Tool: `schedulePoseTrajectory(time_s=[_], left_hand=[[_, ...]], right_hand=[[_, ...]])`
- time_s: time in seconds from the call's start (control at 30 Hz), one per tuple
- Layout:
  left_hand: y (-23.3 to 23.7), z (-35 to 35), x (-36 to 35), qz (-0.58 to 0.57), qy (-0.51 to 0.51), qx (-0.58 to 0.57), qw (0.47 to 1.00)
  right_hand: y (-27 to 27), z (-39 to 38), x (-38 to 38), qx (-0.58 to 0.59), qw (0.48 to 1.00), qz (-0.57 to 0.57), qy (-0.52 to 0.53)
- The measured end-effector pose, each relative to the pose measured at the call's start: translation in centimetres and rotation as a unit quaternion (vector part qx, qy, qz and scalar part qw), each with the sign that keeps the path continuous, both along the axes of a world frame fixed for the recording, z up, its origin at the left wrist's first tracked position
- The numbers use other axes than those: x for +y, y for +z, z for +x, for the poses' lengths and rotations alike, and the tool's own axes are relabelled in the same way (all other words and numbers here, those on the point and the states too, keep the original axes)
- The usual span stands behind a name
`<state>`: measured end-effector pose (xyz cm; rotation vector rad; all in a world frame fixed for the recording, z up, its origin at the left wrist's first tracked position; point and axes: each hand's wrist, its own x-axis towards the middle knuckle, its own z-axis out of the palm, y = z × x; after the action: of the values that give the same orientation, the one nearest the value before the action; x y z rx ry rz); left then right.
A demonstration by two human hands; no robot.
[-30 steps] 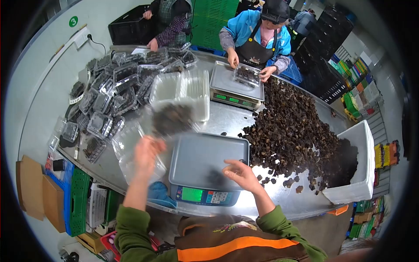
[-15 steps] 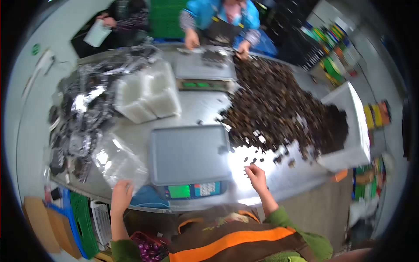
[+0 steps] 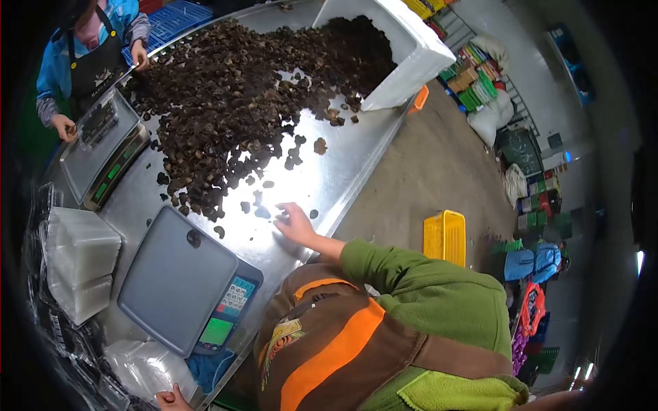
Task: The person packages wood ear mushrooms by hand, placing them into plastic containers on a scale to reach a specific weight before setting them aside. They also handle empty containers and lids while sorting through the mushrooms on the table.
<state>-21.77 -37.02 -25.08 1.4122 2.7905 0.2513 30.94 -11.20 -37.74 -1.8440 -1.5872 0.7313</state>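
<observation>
My right hand (image 3: 296, 225) hovers at or just over the shiny metal table. Its fingers are slightly apart, and a few loose dark brown mushroom pieces (image 3: 262, 212), like wood ear, lie by the fingertips. My left hand (image 3: 173, 399), partly cut off at the bottom edge, has its fingers closed at the edge of a clear plastic container (image 3: 147, 366). Between my hands sits a grey-topped scale (image 3: 175, 281) with a lit green display; one dark piece (image 3: 194, 238) rests on its pan. A large heap of mushroom pieces (image 3: 233, 103) spreads beyond the scale.
A white foam box (image 3: 425, 58) lies tipped at the heap's far end. Stacked clear tubs (image 3: 79, 260) stand left of my scale. Across the table, a co-worker's hands are at a second scale (image 3: 103, 154). A yellow crate (image 3: 444, 240) stands on the floor to the right.
My view has swung to the right, bringing more floor into sight. A dark piece now lies on the previously bare scale pan. My right hand remains near the loose pieces.
</observation>
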Motion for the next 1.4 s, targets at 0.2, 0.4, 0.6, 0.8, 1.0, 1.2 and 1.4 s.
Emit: schedulePoseTrajectory(time_s=[0.2,0.4,0.6,0.8,1.0,1.2,1.4], left_hand=[[4.8,2.2,2.5,0.155,-0.018,-0.015,0.988],[5.6,8.7,9.7,0.226,-0.125,-0.062,0.964],[0.2,16.6,16.7,0.177,-0.320,-0.151,0.918],[-1.7,18.1,17.2,0.081,-0.301,-0.262,0.913],[-1.5,18.8,18.4,0.038,-0.311,-0.273,0.910],[-1.7,19.4,19.2,0.008,-0.279,-0.303,0.911],[-2.2,20.0,20.1,0.023,-0.337,-0.274,0.901]], right_hand=[[2.2,-4.9,0.7,0.023,0.987,0.106,0.119],[7.5,-15.0,6.1,0.074,0.912,0.236,0.327],[6.9,-16.1,8.9,-0.027,0.882,0.253,0.398],[2.3,-10.9,9.4,0.010,0.976,0.188,0.108],[-2.5,-13.0,13.1,-0.135,0.915,0.201,0.324],[-1.2,-12.1,24.8,-0.244,0.919,0.202,0.237],[0.0,-13.0,28.8,-0.309,0.920,0.037,0.238]])
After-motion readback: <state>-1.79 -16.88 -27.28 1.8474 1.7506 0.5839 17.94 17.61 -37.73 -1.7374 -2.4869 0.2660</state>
